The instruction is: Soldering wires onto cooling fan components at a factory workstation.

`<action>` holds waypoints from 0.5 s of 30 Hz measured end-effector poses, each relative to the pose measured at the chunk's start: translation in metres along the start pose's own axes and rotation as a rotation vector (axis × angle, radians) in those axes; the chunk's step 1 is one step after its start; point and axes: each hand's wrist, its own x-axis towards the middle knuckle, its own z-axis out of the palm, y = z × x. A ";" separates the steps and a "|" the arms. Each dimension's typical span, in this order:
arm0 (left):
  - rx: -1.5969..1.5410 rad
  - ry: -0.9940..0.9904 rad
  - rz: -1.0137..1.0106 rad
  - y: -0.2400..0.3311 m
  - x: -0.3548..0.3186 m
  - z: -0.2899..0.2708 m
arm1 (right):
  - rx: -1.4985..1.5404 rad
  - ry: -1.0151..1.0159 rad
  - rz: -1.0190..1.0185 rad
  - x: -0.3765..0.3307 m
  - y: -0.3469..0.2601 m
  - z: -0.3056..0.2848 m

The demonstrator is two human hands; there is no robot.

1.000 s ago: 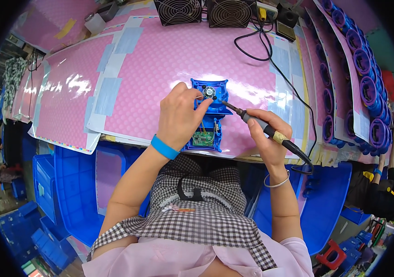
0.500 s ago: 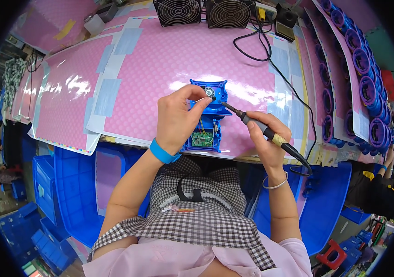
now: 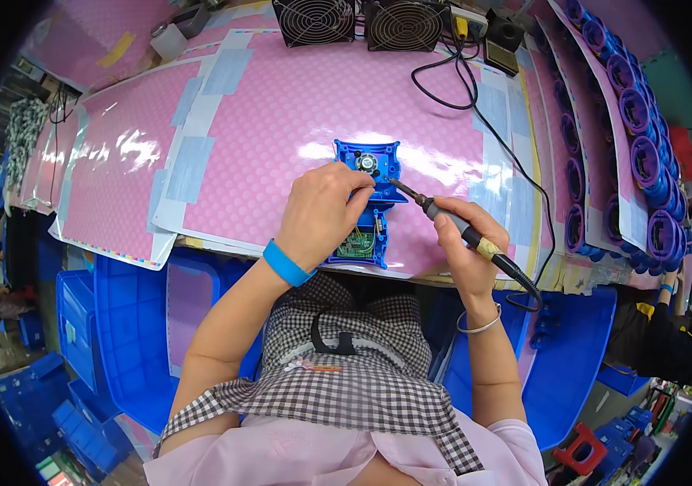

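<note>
My right hand [image 3: 467, 235] grips a soldering iron [image 3: 461, 225] with a grey handle and a black cord. Its tip points left at the upper half of a blue plastic housing [image 3: 392, 149], close to a small round speaker [image 3: 367, 164]. From the left, my left hand [image 3: 323, 206] reaches over the housing, thumb and fingertips pinched together just below the speaker. What the pinch holds is hidden by the fingers. In the housing's lower half, nearer me, lies a green circuit board [image 3: 356, 245] with thin wires, partly covered by my left hand.
Two black fans [image 3: 318, 20] stand at the table's far edge. A black cable [image 3: 496, 134] runs down the right side. Racked purple rings [image 3: 646, 158] line the far right. Blue bins [image 3: 131, 340] sit below the table edge. A person's arm [image 3: 668, 290] shows at right.
My left fingertips have shifted from the speaker to just below it, uncovering more of it, and have curled closer. The soldering iron stays nearly in place.
</note>
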 end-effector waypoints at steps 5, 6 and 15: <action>-0.010 -0.002 0.010 -0.001 0.000 0.001 | -0.001 -0.004 -0.023 0.001 0.000 0.000; -0.010 -0.001 0.010 -0.001 0.000 0.001 | 0.005 -0.001 -0.018 0.001 0.000 0.000; -0.026 -0.012 -0.016 -0.001 0.000 0.001 | 0.004 0.011 0.036 -0.001 0.000 0.000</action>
